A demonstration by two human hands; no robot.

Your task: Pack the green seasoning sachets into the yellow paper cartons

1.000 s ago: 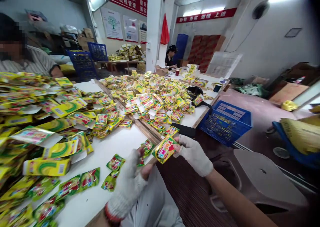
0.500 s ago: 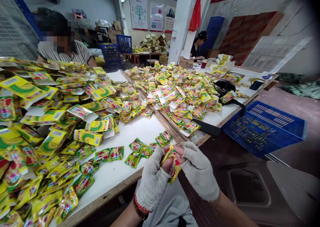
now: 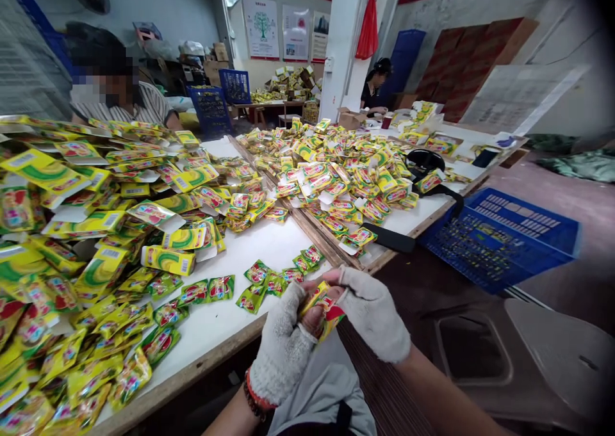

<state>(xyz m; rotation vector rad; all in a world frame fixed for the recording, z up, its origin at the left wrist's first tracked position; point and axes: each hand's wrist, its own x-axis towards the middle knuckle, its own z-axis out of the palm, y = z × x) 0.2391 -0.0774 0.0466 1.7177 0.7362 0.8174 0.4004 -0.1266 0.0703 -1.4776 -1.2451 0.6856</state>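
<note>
Both my hands wear white fingerless knit gloves and meet just off the near edge of the white table. My left hand and my right hand are both closed on one small yellow carton with red and green print, held between the fingertips. Several loose green-and-red sachets lie on the table just beyond my hands. A closed yellow carton lies further left among the heap.
Heaps of flat yellow cartons and sachets cover the left table, and more cover the right table. A blue plastic crate stands at the right, a grey stool below it. A person sits across, another person works far back.
My hands came together over the yellow carton near my lap; a second ago only the right held it. The view shifted left and down.
</note>
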